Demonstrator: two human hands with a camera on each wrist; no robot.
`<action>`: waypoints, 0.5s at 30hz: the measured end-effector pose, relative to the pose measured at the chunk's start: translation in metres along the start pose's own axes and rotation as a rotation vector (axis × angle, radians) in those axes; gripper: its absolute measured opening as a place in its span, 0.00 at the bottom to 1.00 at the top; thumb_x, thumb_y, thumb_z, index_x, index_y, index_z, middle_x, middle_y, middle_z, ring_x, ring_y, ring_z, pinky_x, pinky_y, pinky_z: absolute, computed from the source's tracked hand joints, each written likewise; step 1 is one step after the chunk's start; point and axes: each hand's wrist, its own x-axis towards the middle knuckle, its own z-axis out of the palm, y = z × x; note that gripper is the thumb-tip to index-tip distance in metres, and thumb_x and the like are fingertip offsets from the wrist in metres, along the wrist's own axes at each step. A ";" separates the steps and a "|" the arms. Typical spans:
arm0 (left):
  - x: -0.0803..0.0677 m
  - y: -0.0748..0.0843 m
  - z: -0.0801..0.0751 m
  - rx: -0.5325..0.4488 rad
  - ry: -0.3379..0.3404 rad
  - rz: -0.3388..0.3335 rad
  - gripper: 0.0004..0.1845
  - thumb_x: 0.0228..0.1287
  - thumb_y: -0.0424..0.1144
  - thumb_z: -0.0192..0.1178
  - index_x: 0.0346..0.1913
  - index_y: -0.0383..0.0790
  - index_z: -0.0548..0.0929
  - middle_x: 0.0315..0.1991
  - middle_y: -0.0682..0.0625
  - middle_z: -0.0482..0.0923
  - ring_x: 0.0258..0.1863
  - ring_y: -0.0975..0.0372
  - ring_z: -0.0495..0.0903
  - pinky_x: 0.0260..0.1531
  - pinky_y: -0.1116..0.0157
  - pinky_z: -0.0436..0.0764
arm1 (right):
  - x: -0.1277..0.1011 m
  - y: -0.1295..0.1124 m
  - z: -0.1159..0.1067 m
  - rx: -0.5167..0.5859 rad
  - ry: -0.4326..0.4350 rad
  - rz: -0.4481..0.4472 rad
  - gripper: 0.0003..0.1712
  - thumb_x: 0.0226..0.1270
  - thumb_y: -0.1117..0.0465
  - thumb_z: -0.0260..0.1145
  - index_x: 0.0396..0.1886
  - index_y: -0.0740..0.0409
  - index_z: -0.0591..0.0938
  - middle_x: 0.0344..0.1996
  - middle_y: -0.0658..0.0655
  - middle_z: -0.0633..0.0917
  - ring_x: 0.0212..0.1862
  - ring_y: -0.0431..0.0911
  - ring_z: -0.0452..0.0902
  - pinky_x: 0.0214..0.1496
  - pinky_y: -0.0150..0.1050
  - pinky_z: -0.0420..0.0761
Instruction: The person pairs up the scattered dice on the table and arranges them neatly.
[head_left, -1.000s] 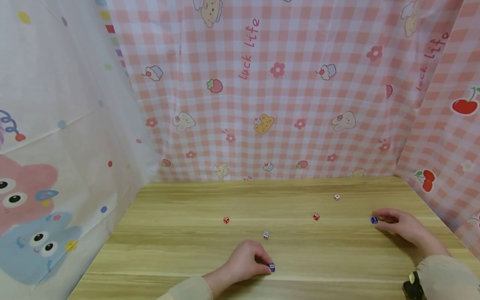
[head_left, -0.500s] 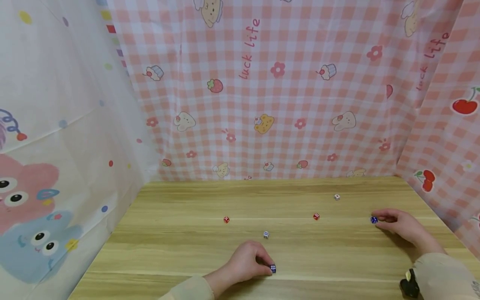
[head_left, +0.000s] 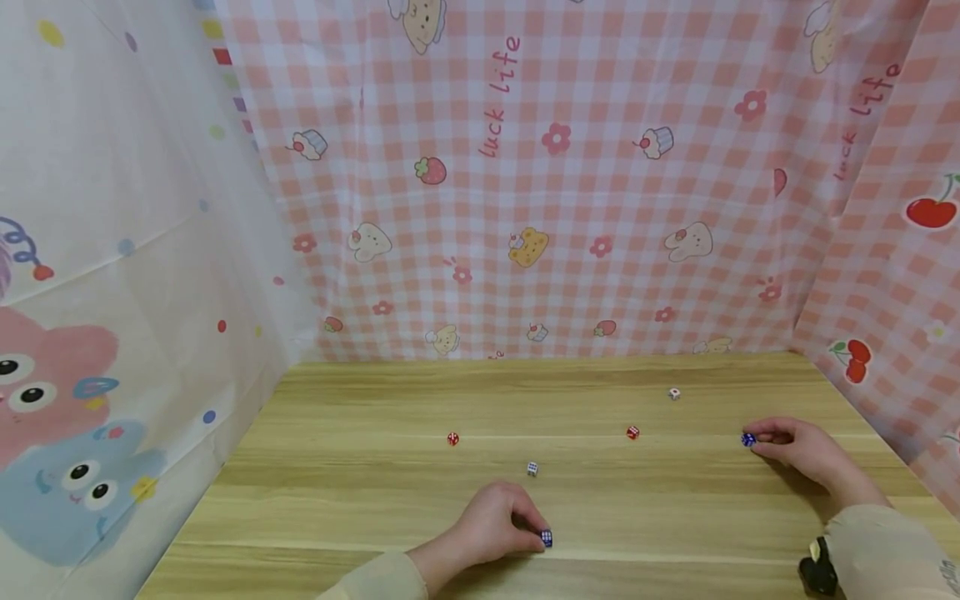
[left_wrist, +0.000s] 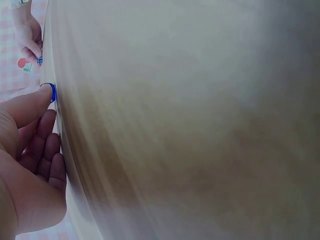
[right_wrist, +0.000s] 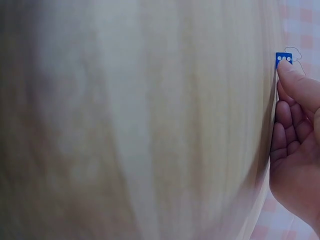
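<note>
My left hand (head_left: 536, 533) rests on the wooden table (head_left: 360, 500) near the front edge, fingers curled, pinching a blue die (head_left: 546, 538) at its fingertips. In the left wrist view a fingertip (left_wrist: 42, 95) lies against that blue die (left_wrist: 51, 92). My right hand (head_left: 757, 439) lies at the right side of the table, fingers curled round a second blue die (head_left: 747, 439). The right wrist view shows this die (right_wrist: 283, 59) with white pips under a fingertip (right_wrist: 292, 75). Both dice sit on the table.
Two red dice (head_left: 452, 438) (head_left: 632, 432) and two white dice (head_left: 532, 468) (head_left: 674, 393) lie loose between and beyond the hands. Pink checked cloth (head_left: 525, 208) walls the back and right; a pale cartoon sheet (head_left: 112, 292) closes the left.
</note>
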 end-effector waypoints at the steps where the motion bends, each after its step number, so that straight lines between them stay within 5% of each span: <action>1: 0.000 0.000 0.000 -0.002 -0.004 0.005 0.07 0.46 0.35 0.79 0.29 0.48 0.92 0.26 0.68 0.80 0.31 0.77 0.72 0.41 0.75 0.69 | 0.000 0.000 0.000 0.000 0.000 0.001 0.20 0.68 0.63 0.66 0.52 0.76 0.79 0.40 0.58 0.83 0.36 0.31 0.73 0.38 0.30 0.76; 15: 0.000 -0.001 0.000 -0.009 -0.029 -0.005 0.07 0.47 0.36 0.79 0.30 0.50 0.92 0.26 0.68 0.80 0.31 0.76 0.72 0.42 0.74 0.69 | 0.000 -0.003 0.000 -0.039 0.003 0.021 0.17 0.70 0.62 0.66 0.48 0.74 0.80 0.37 0.55 0.83 0.34 0.34 0.73 0.36 0.30 0.74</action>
